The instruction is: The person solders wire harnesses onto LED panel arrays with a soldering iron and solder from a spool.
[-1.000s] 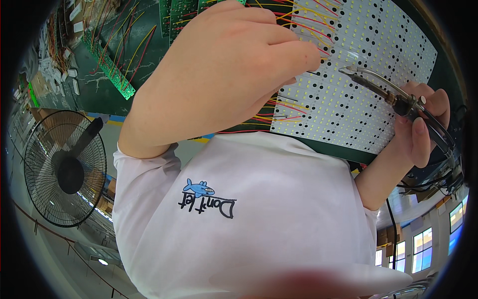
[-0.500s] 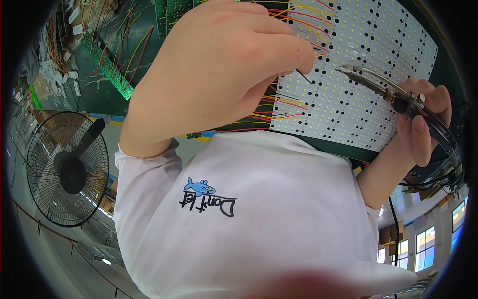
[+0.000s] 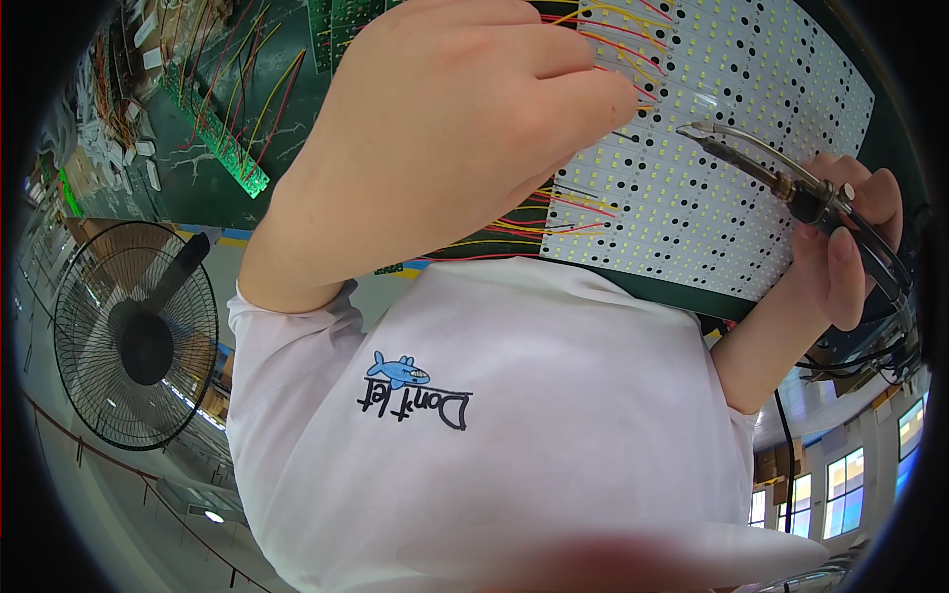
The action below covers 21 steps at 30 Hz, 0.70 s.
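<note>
My left hand (image 3: 474, 128) is closed in a pinch over the wired left edge of a white LED panel (image 3: 732, 188). A thin black wire (image 3: 625, 136) pokes out by its fingertips, its end over the panel; the grip itself is hidden behind the fingers. My right hand (image 3: 850, 242) is wrapped round a soldering iron (image 3: 761, 176) with a curved metal feed tube along it. The iron's tip points left, over the panel and a short way right of the black wire. Red and yellow wires (image 3: 633, 49) run onto the panel's edge above and below my left hand.
A green circuit strip (image 3: 222, 143) with upright wires lies on the dark green bench (image 3: 287, 128) at the left. Bundles of wires with white connectors (image 3: 124, 109) are piled farther left. A black fan (image 3: 138, 341) stands beyond the bench, left of me. Black cables (image 3: 860, 361) hang at the right.
My left hand has shifted slightly right and the black wire's end now sits nearer the iron tip. The panel and iron appear a little farther right in view.
</note>
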Tool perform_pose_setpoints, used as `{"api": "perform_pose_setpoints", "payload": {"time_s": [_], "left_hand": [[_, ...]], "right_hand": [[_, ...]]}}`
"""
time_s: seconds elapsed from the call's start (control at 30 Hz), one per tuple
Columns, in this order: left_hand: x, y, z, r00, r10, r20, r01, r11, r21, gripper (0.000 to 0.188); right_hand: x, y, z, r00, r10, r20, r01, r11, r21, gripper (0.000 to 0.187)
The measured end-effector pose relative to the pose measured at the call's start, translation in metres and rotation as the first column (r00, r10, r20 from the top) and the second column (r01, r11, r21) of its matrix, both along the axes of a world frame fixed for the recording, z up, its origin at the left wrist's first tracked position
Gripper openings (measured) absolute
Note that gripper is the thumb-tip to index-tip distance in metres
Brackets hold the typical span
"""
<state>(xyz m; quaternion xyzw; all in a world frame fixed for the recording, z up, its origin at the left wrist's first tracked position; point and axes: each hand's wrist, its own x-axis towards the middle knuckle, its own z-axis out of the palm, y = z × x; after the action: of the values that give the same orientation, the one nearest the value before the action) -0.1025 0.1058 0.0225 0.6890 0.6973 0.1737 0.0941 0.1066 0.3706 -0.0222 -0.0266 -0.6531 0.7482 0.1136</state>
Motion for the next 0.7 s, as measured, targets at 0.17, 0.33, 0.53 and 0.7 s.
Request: {"api": "perform_pose_setpoints", "payload": {"time_s": [0.17, 0.33, 0.53, 0.7], "left_hand": [[-0.002, -0.007, -0.034, 0.998, 0.028, 0.048, -0.039, 0.972, 0.230, 0.020], [0.006, 0.005, -0.018, 0.949, 0.111, 0.294, -0.207, 0.925, 0.318, 0.019], [0.007, -0.001, -0.037, 0.960, 0.092, 0.263, -0.179, 0.927, 0.329, 0.018], [0.003, 0.006, -0.023, 0.972, 0.077, 0.220, -0.142, 0.945, 0.294, 0.017]], "right_hand": [[-0.001, 0.001, -0.001, 1.000, 0.012, -0.004, -0.012, 1.000, -0.003, 0.030], [-0.001, -0.004, -0.001, 1.000, -0.024, -0.019, 0.025, 0.999, 0.023, 0.031], [-0.003, -0.013, 0.001, 0.999, -0.038, -0.024, 0.041, 0.993, 0.114, 0.031], [-0.002, -0.023, 0.003, 0.993, -0.119, 0.004, 0.117, 0.982, 0.146, 0.036]]}}
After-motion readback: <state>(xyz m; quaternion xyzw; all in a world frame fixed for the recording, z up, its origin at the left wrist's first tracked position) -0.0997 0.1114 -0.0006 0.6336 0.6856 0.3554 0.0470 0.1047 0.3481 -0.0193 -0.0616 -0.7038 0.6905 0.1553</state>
